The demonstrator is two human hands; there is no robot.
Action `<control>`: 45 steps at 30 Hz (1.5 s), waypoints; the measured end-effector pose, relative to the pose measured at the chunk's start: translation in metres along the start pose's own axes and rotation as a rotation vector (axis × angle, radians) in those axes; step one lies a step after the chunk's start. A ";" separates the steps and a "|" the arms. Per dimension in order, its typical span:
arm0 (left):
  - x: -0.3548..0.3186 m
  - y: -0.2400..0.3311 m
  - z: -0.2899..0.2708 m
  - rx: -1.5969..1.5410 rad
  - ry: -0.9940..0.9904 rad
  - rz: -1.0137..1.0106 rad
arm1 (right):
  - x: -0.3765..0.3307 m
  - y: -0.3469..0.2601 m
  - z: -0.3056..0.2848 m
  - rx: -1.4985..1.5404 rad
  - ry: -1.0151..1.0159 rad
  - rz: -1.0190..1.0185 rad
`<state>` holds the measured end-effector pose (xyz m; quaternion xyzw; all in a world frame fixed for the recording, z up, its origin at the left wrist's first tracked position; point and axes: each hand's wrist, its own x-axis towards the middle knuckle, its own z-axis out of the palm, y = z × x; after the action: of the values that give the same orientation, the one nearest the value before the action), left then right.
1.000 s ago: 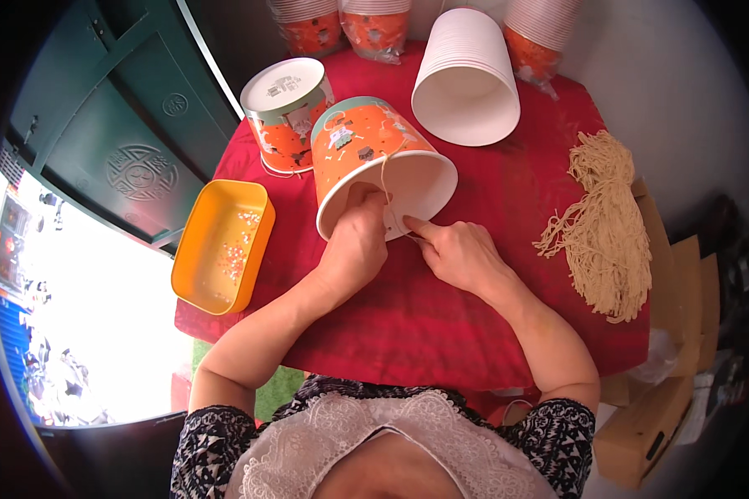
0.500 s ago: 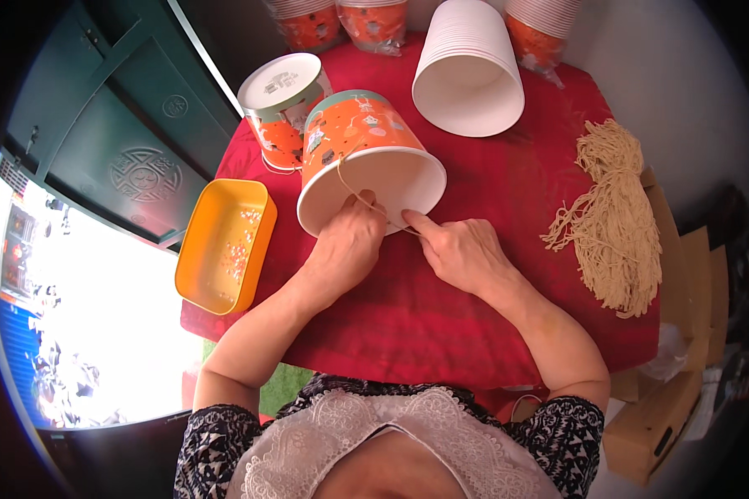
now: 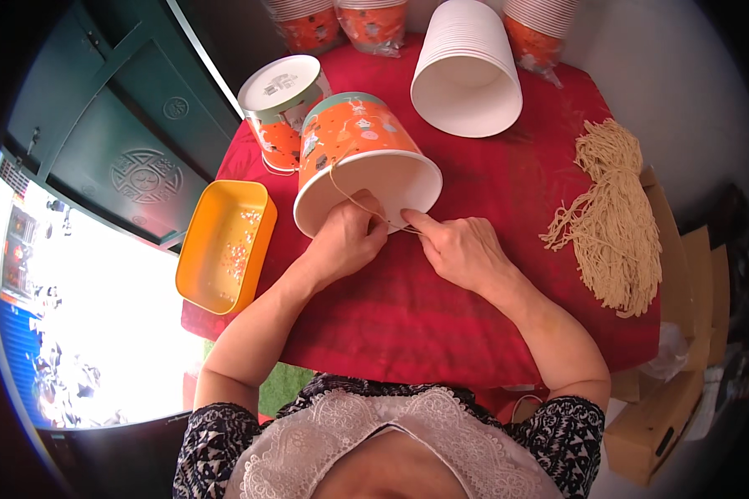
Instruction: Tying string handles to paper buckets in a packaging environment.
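Observation:
An orange patterned paper bucket (image 3: 362, 137) with a green band lies tilted, its white mouth facing me. From its side a thin tan cord (image 3: 334, 176) hangs over the rim and runs between my hands. My left hand (image 3: 347, 237) is closed at the near rim, with its fingers partly inside the mouth and the cord passing over them. My right hand (image 3: 464, 254) pinches the cord just right of it, index finger pointed against the rim. The fingertips' exact grip is partly hidden.
Behind on the left stands an upside-down orange bucket (image 3: 281, 112). A yellow tray (image 3: 190, 249) holds small beads. A nested stack of white buckets (image 3: 466, 75) lies at the back; a bundle of tan cords (image 3: 612, 224) lies right on the red tablecloth (image 3: 424, 333). Cardboard boxes (image 3: 653, 424) stand beside the table.
The bucket has shifted very slightly left and tipped a little. My hands stay at its near rim, the left fingers moved slightly with the cord.

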<state>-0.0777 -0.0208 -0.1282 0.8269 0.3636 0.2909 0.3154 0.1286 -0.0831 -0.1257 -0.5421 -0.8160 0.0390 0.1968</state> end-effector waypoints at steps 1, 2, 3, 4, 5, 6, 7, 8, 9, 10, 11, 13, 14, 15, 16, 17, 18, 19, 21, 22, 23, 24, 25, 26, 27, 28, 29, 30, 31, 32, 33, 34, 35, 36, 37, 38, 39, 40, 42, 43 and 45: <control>0.000 -0.002 0.001 0.002 0.003 -0.003 | 0.001 -0.001 -0.001 0.002 -0.001 -0.004; -0.001 -0.007 0.003 -0.055 -0.005 -0.014 | 0.001 -0.002 -0.003 0.011 -0.011 0.004; -0.001 -0.010 0.004 -0.111 -0.013 -0.025 | 0.002 -0.004 -0.004 0.019 -0.022 0.013; 0.000 -0.010 0.005 -0.111 -0.013 -0.027 | 0.002 -0.004 -0.005 0.020 -0.023 0.013; 0.001 -0.009 0.006 -0.215 -0.022 -0.084 | 0.002 -0.005 -0.006 0.030 -0.024 0.023; 0.002 -0.009 0.007 -0.319 -0.030 -0.141 | 0.002 -0.005 -0.006 0.040 -0.025 0.034; 0.002 -0.009 0.006 -0.318 -0.030 -0.141 | 0.002 -0.005 -0.006 0.041 -0.024 0.034; 0.003 -0.009 0.005 -0.417 -0.038 -0.179 | 0.003 -0.005 -0.005 0.042 -0.023 0.034; 0.003 -0.009 0.004 -0.516 -0.046 -0.217 | 0.003 -0.005 -0.004 0.043 -0.022 0.033; 0.004 -0.009 0.003 -0.517 -0.047 -0.216 | 0.003 -0.005 -0.004 0.042 -0.022 0.034; 0.006 -0.009 0.001 -0.554 -0.084 -0.230 | 0.003 -0.006 -0.004 0.042 -0.035 0.039; 0.007 -0.007 -0.001 -0.591 -0.121 -0.244 | 0.003 -0.005 -0.004 0.041 -0.049 0.044; 0.007 -0.005 -0.001 -0.557 -0.122 -0.255 | 0.002 -0.004 -0.003 0.046 -0.045 0.042; 0.008 -0.004 0.000 -0.522 -0.122 -0.267 | 0.002 -0.003 -0.003 0.051 -0.041 0.040; 0.007 -0.005 0.001 -0.522 -0.121 -0.267 | 0.003 -0.004 -0.003 0.051 -0.042 0.039; 0.007 -0.006 0.002 -0.449 -0.110 -0.240 | 0.003 -0.004 -0.004 0.051 -0.042 0.038; 0.006 -0.007 0.004 -0.376 -0.099 -0.213 | 0.003 -0.005 -0.004 0.050 -0.042 0.037; 0.007 -0.002 0.002 -0.378 -0.100 -0.212 | 0.003 -0.003 -0.004 0.048 -0.042 0.038; 0.010 0.012 -0.003 -0.403 -0.154 -0.306 | 0.003 -0.001 -0.005 0.075 -0.051 0.042; 0.009 0.009 -0.003 -0.402 -0.149 -0.306 | 0.003 -0.002 -0.005 0.075 -0.050 0.037; 0.009 0.002 -0.002 -0.418 -0.169 -0.349 | 0.003 -0.003 -0.006 0.157 -0.029 0.039; 0.008 -0.001 -0.002 -0.434 -0.190 -0.392 | 0.003 -0.005 -0.007 0.240 -0.008 0.042; 0.009 -0.001 -0.002 -0.437 -0.190 -0.389 | 0.001 -0.006 -0.007 0.236 -0.009 0.042; 0.009 -0.001 -0.001 -0.445 -0.211 -0.380 | 0.000 -0.007 -0.005 0.316 0.005 -0.005; 0.009 0.000 0.000 -0.454 -0.232 -0.370 | -0.001 -0.010 -0.004 0.395 0.019 -0.051; 0.007 -0.004 0.001 -0.454 -0.228 -0.371 | -0.002 -0.018 -0.006 0.432 0.020 -0.095; 0.004 -0.011 0.003 -0.453 -0.214 -0.294 | -0.003 -0.026 -0.006 0.443 0.029 -0.180; 0.002 -0.016 0.005 -0.450 -0.200 -0.217 | -0.003 -0.033 -0.008 0.450 -0.010 -0.224; 0.004 -0.017 0.004 -0.350 -0.200 -0.113 | -0.003 -0.037 -0.008 0.455 -0.046 -0.262; 0.005 -0.016 0.004 -0.351 -0.202 -0.110 | -0.004 -0.041 -0.006 0.461 0.058 -0.327; 0.006 -0.015 0.003 -0.339 -0.231 -0.123 | -0.003 -0.042 -0.007 0.458 0.059 -0.325; 0.005 -0.013 0.000 -0.325 -0.258 -0.138 | -0.001 -0.043 -0.009 0.488 0.070 -0.354; 0.004 -0.012 -0.002 -0.325 -0.256 -0.136 | 0.000 -0.044 -0.011 0.518 0.081 -0.383; 0.004 -0.012 -0.005 -0.275 -0.290 -0.066 | 0.002 -0.045 -0.013 0.516 0.081 -0.386; 0.004 -0.012 -0.006 -0.226 -0.323 0.006 | 0.006 -0.045 -0.016 0.497 0.133 -0.373; 0.004 -0.011 -0.006 -0.226 -0.319 0.010 | 0.010 -0.044 -0.020 0.477 0.186 -0.360; 0.004 -0.011 -0.006 -0.196 -0.294 0.079 | 0.012 -0.043 -0.023 0.458 0.192 -0.320; 0.004 -0.011 -0.005 -0.164 -0.267 0.149 | 0.016 -0.041 -0.026 0.472 0.197 -0.287; 0.003 -0.009 -0.006 -0.213 -0.249 0.163 | 0.023 -0.040 -0.031 0.497 0.175 -0.211; 0.005 -0.001 -0.008 -0.286 -0.304 0.048 | 0.026 -0.038 -0.032 0.490 0.177 -0.212; 0.008 0.020 -0.013 -0.407 -0.362 -0.169 | 0.032 -0.033 -0.032 0.486 0.236 -0.197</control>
<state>-0.0739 -0.0215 -0.1032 0.7518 0.3033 0.1781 0.5577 0.1010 -0.0729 -0.0784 -0.3981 -0.8028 0.1507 0.4174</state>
